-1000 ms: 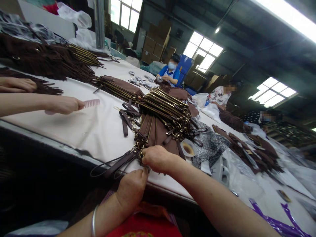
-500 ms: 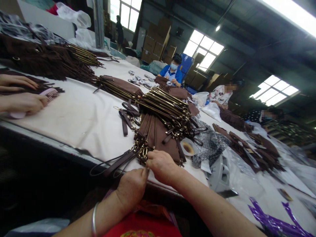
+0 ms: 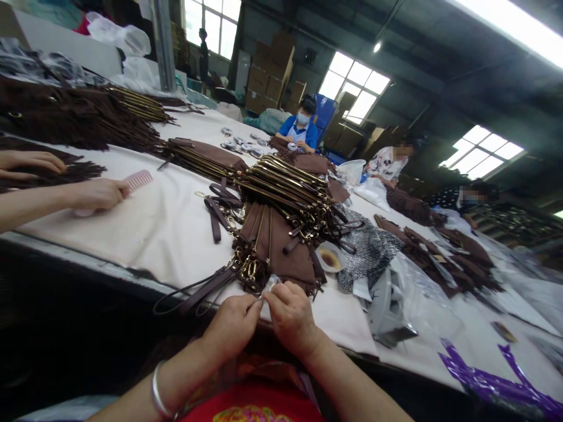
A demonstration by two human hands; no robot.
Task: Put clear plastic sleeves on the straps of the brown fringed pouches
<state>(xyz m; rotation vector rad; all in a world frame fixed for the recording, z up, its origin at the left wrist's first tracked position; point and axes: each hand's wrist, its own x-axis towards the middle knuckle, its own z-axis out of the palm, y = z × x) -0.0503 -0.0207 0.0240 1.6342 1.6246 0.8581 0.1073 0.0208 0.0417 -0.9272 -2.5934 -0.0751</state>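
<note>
My left hand (image 3: 232,323) and my right hand (image 3: 291,315) meet at the table's front edge, thumbs and fingertips pinched together. A small crumpled piece of clear plastic (image 3: 271,283) sticks up from the right hand's fingers. Whatever lies in the left pinch is too small to make out. Just beyond the hands are brown pouches (image 3: 288,246) with gold zippers, stacked in a fanned pile. Gold clasps (image 3: 251,268) and brown wrist straps (image 3: 211,289) spread out to the pile's left, some hanging over the edge.
A small dish of brown liquid (image 3: 331,258) and a grey speckled cloth (image 3: 367,249) lie right of the pile, near an iron (image 3: 391,310). Purple plastic (image 3: 492,381) is at far right. A co-worker's hand (image 3: 99,195) holds a pink comb (image 3: 139,180) at left. Other people sit across the table.
My hands have turned slightly and the clear plastic now shows above the right fingers. The co-worker's comb has moved right, away from the brown fringe.
</note>
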